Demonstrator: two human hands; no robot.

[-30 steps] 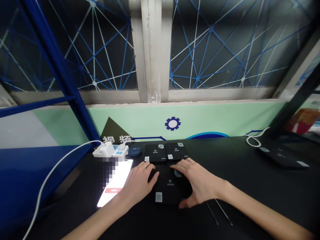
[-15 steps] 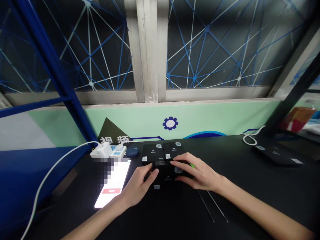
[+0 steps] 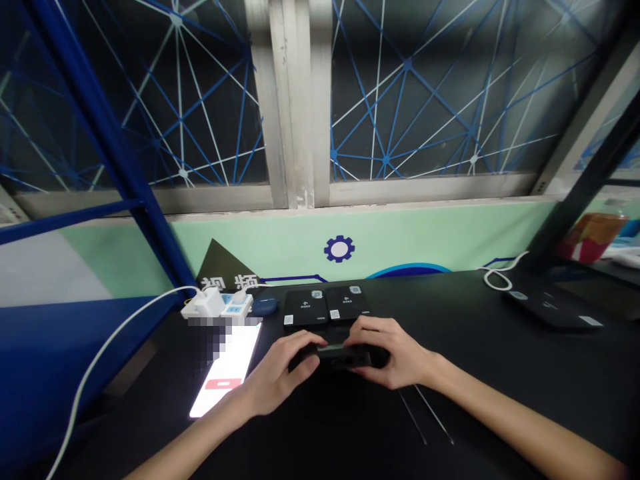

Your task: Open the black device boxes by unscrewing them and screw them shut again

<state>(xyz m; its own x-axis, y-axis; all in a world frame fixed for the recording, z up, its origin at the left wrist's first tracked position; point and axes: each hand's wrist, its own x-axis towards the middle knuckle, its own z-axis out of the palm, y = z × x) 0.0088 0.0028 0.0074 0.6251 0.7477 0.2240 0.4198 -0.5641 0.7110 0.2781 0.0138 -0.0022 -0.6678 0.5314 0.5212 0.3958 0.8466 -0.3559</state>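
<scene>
A flat black box is held just above the black table, tipped so that only its thin edge faces me. My left hand grips its left end, fingers curled over the top. My right hand is closed on its right end. Two similar black boxes with white labels lie flat side by side just behind it.
A lit phone lies left of my left hand. A white power strip with a white cable and a small blue case sit at the back left. Two thin rods lie under my right wrist. Another black device lies far right.
The black box lay flat under both hands a second ago. Both hands have lifted and tipped it, so its labelled top no longer faces me.
</scene>
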